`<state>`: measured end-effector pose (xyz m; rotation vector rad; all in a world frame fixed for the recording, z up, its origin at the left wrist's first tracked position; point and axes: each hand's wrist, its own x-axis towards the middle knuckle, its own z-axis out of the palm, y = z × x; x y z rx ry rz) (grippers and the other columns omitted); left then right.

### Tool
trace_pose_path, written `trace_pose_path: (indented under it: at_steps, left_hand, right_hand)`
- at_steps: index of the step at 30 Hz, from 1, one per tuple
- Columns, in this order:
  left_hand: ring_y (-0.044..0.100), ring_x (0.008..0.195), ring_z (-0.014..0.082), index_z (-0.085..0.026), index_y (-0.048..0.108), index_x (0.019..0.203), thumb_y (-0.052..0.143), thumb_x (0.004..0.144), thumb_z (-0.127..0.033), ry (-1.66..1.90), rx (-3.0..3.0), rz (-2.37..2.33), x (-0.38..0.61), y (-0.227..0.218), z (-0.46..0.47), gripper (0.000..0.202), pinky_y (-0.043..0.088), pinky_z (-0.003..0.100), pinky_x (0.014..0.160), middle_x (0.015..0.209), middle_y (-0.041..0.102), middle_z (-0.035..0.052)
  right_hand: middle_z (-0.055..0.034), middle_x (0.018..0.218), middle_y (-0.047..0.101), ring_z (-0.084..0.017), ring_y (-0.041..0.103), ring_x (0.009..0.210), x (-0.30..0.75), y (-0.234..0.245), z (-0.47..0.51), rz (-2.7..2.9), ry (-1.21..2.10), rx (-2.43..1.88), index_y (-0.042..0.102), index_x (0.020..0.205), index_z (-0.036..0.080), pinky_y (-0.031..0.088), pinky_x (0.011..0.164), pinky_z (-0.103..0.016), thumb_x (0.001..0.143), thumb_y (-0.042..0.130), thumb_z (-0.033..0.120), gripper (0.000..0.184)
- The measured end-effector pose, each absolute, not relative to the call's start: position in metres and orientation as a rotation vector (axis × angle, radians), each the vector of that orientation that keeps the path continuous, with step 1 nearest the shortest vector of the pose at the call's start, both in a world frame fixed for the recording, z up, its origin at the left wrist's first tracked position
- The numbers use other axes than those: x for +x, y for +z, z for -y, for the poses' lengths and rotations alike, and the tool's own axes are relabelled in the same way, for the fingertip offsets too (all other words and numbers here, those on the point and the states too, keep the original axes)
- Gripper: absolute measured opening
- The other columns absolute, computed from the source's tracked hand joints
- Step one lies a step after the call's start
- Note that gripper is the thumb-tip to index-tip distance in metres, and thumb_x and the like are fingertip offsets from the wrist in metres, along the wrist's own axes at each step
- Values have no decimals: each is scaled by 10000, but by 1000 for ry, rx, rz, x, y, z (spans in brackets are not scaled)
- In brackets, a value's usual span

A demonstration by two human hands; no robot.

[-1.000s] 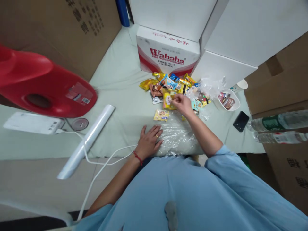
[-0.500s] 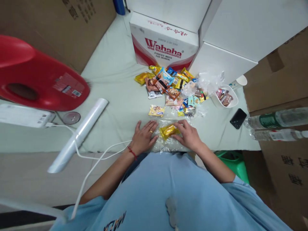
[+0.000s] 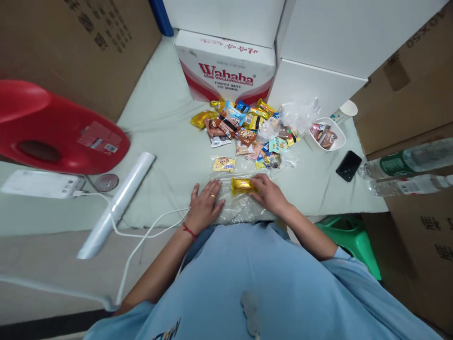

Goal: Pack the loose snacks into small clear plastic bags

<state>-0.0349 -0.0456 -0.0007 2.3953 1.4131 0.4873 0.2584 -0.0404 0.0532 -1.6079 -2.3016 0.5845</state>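
My right hand [image 3: 268, 192] grips the right end of a snack in a shiny yellow wrapper [image 3: 241, 186] between thumb and fingers. The snack is over a sheet of clear plastic film [image 3: 235, 208] near the table's front edge. My left hand [image 3: 204, 203] lies flat, palm down, fingers stretched, along the left edge of that film. Just beyond the film sits a small cream-coloured cookie packet [image 3: 224, 164]. Farther back is a heap of wrapped snacks [image 3: 244, 123] in many colours.
A white bowl [image 3: 340, 140] with packets, a paper cup [image 3: 345, 111], a phone [image 3: 348, 165] and bottles [image 3: 399, 165] are at the right. On the left are a red jug [image 3: 67, 137], a film roll [image 3: 120, 198] and a white cable [image 3: 155, 225]. A Wahaha box [image 3: 226, 68] stands behind.
The yellow-wrapped snack has turned from a slant to lie nearly level and shifted slightly, with my right hand still on it. My left hand stays flat. The camera view has shifted a little.
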Motion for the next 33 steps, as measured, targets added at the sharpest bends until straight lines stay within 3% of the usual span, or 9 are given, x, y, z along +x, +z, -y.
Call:
trace_pose_path:
  at_steps: [6,8,11,16,19,23,27,29,33]
  left_hand:
    - [370,1604,285,-287,445,1588,502,947,-176,633,2564,-1009,-57,8,67,653,165,615,1325,1649,517,104]
    - [424,1571,294,-272,508,1540,531,924,-195,538,2562,-859,-60,8,71,621,140,620,1330,1614,561,101]
    - [540,1478,303,-259,671,1338,553,978,-263,477,2516,-885,-60,5,69,379,159,626,1313,1504,665,97]
    - [715,1157,230,-236,733,1107,456,1052,-351,598,2207,-1161,-49,8,50,305,401,493,1185,1160,810,75]
    - [698,886,206,-210,714,935,445,1037,-444,689,1956,-1453,-37,12,34,370,510,370,950,911,786,66]
    - [575,662,169,-213,683,848,457,998,-515,751,1725,-1720,-17,13,17,406,436,294,698,677,655,4]
    - [551,635,162,-210,683,854,482,966,-488,782,1642,-1876,-4,12,9,361,371,286,659,657,620,-4]
    - [557,634,166,-213,685,847,482,960,-455,766,1624,-1909,-1,12,6,336,355,290,654,654,615,-1]
    - [544,610,175,-221,648,770,475,985,-452,723,1566,-1940,-3,14,0,359,346,300,631,610,580,-3]
  right_hand:
    - [-164,1306,662,-305,620,1197,317,38,100,2375,547,-1200,624,1387,214,553,1007,-483,1002,692,428,446]
    - [-183,1355,654,-329,601,1244,325,29,112,2422,533,-1233,655,1364,204,536,1027,-520,1001,695,422,425]
    - [-153,1280,698,-304,622,1197,326,21,114,2374,560,-1280,746,1174,221,529,1002,-497,1039,635,354,220]
    - [-100,1044,763,-233,669,988,327,40,86,2241,815,-1195,746,1031,230,537,922,-412,1083,541,353,245]
    - [-72,947,758,-199,673,880,327,52,54,2140,913,-1302,730,1038,218,523,839,-333,1094,500,391,293]
    - [-43,873,731,-182,645,797,321,58,3,2099,924,-1598,721,997,191,473,748,-278,1056,522,344,258]
    - [-120,1064,727,-247,643,958,306,74,-20,2146,454,-1891,744,1083,181,461,769,-312,1032,521,276,248]
    - [-141,1099,709,-264,636,1024,293,84,-16,2167,273,-1783,748,1140,189,475,817,-335,1068,477,306,304]
    - [-90,1117,724,-207,656,994,261,83,-1,2487,528,-1253,754,1196,255,480,804,-292,1080,518,356,282]
